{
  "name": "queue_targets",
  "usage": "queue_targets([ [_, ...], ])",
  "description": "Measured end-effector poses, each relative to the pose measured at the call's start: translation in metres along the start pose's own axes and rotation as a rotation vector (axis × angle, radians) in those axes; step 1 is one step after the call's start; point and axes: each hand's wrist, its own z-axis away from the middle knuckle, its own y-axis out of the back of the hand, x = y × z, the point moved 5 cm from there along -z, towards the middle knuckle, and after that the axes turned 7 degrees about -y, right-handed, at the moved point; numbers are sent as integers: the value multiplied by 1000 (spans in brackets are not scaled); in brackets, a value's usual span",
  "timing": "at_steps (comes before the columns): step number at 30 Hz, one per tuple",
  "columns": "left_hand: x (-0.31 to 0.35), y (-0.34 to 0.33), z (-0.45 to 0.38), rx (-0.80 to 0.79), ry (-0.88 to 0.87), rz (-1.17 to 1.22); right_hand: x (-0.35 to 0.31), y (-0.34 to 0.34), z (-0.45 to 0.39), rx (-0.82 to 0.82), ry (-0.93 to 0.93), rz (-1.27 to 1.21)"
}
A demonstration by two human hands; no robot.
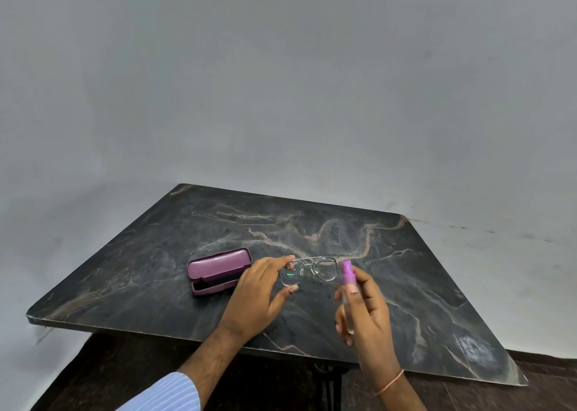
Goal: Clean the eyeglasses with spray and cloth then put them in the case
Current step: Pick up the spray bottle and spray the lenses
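Thin metal-framed eyeglasses (324, 268) are held up above the table, lenses facing me. My left hand (259, 295) pinches the left lens rim between thumb and fingers. My right hand (363, 310) grips a small clear spray bottle with a purple top (347, 273), upright just right of the glasses, nozzle close to the right lens. A purple glasses case (218, 270) lies open on the table, left of my left hand; its inside looks dark. No cloth is visible.
The dark marble-patterned table top (406, 301) stands against a grey wall (281, 98). Its near edge runs below my wrists, with a black table leg (327, 382) and dark floor underneath.
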Motion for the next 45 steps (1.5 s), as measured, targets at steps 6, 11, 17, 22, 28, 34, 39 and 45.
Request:
queue_targets([
  [6,-1,-1,0,-12,10,3,-4,9,0,70,111,253],
  [11,1,0,1,-11,12,1,-13,4,3,144,247,624],
  [17,1,0,2,-19,10,-12,-13,-4,-4,210,241,798],
  [22,3,1,1,-19,11,-19,-4,-8,-9,170,214,795],
  [28,5,3,0,-12,7,-12,14,-7,-11,156,167,750],
  [34,5,2,0,-11,-2,-16,18,-3,1,199,178,636],
  [39,5,1,0,-11,-14,-23,11,-25,5,113,234,638],
  [45,5,2,0,-9,-24,-8,11,-54,-2,21,294,756],
])
